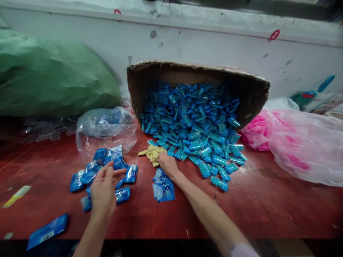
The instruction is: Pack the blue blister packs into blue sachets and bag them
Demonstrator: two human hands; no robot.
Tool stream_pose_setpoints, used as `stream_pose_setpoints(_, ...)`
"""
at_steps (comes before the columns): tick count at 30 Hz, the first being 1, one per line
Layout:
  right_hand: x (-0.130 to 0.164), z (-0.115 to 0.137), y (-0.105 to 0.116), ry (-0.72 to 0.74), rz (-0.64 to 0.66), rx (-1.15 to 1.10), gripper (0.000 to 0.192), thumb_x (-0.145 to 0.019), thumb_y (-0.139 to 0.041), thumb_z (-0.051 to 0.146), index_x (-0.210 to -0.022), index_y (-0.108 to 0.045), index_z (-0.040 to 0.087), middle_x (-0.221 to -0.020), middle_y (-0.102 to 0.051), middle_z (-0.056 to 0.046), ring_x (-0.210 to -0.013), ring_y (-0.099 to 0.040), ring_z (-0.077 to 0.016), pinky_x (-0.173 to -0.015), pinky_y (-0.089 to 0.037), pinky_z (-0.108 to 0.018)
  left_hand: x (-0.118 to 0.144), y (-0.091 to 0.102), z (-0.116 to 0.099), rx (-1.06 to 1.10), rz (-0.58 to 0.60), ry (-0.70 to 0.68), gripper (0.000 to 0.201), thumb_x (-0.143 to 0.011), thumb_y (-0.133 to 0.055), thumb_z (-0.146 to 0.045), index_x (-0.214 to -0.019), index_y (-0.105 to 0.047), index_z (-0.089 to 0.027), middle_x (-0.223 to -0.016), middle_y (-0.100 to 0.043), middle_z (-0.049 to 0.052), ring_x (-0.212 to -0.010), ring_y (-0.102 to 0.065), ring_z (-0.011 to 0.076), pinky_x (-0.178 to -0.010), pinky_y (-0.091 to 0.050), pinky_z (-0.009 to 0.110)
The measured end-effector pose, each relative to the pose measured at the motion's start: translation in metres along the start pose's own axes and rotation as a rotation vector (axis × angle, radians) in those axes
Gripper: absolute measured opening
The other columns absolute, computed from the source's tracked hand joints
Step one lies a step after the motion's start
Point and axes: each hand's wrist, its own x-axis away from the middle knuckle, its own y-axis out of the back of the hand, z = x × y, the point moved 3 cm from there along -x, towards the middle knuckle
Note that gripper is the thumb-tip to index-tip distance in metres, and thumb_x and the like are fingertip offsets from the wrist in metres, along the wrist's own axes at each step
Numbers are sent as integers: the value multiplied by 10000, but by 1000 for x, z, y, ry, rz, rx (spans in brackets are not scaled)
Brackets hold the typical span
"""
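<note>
A torn cardboard box (241, 84) lies tipped on a red table, spilling a heap of small blue capsule-shaped tubes (195, 128) toward me. My right hand (167, 164) reaches to the near edge of the heap and rests on a bunch of yellowish rubber bands (151, 152). My left hand (103, 191) hovers with fingers apart over a cluster of filled blue plastic packets (118, 164). A small stack of flat blue packets (163, 187) lies between my two hands.
A clear plastic bag (107, 125) with blue items sits left of the box. A big green sack (48, 71) fills the back left. Pink and clear bags (300, 142) lie at right. One blue packet (48, 230) and a yellow strip (16, 196) lie near left.
</note>
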Motion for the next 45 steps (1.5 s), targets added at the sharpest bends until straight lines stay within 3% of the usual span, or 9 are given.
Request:
stream_pose_setpoints(5,8,-7,5,60,37,-25,209,-871,-379,143,-1012,-531,170,-963,-589,-68,-875,-552,-177,-710,-404,-255,14,-54,31,-320,167,-280,311,-773,-489,-348,-1023,-590,-193,-1087,-623,74,-1053,-529,219,-968,-338,366)
stream_pose_setpoints(9,50,-10,22,64,10,-52,318,-888,-375,213,-1201,-424,186,-1063,-548,-76,-955,-524,-179,-771,-410,-270,4,-94,49,-705,402,-600,402,-825,-394,-320,-1189,-501,-187,-1316,-463,97,-1269,-305,255,-1044,-189,448)
stream_pose_setpoints(16,136,-2,-1,108,-24,84,319,-819,-529,212,-1138,-534,209,-1162,-539,-135,-1085,-443,-287,-847,-364,-427,-7,-115,93,-1170,523,-699,619,-753,-510,-397,-1287,-394,-105,-1394,-298,229,-1308,-145,376,-1008,-113,561)
stream_pose_setpoints(22,139,-1,-2,90,-123,42,187,-849,-485,184,-965,-625,231,-992,-607,-90,-905,-509,-227,-750,-385,-346,11,-71,71,-750,360,-558,428,-783,-474,-349,-1168,-498,-164,-1261,-489,145,-1196,-400,265,-994,-277,422)
stream_pose_setpoints(27,144,-1,12,32,-182,-78,236,-873,-446,211,-1049,-602,233,-954,-612,-82,-880,-512,-215,-758,-373,-342,55,-32,75,-310,237,-13,443,-632,-656,-370,-1027,-576,-187,-937,-647,74,-785,-609,196,-723,-455,303)
stream_pose_setpoints(30,147,6,17,-10,-217,-192,255,-878,-429,217,-1066,-601,237,-928,-611,-79,-860,-515,-214,-749,-378,-341,76,-38,82,-269,336,219,452,-552,-718,-353,-944,-615,-151,-752,-662,40,-599,-582,150,-529,-422,230)
stream_pose_setpoints(36,138,4,13,-166,-229,-674,361,-811,-519,239,-1171,-516,211,-1011,-583,-72,-879,-535,-196,-770,-422,-312,83,-55,86,-179,489,377,258,-617,-671,-356,-704,-653,-113,-593,-636,30,-521,-546,109,-460,-385,186)
stream_pose_setpoints(40,124,-7,2,-271,-56,-851,189,-805,-484,282,-810,-620,151,-668,-578,6,-596,-513,-129,-552,-418,-224,77,-56,91,-148,512,410,277,-605,-684,-361,-693,-642,-102,-571,-633,37,-476,-541,109,-424,-404,196)
stream_pose_setpoints(45,116,-9,1,-331,-73,-702,307,-816,-441,309,-573,-556,160,-495,-467,40,-476,-420,-101,-452,-302,-199,69,-53,97,-176,448,445,317,-550,-712,-388,-640,-595,-108,-484,-596,16,-399,-510,105,-363,-402,203)
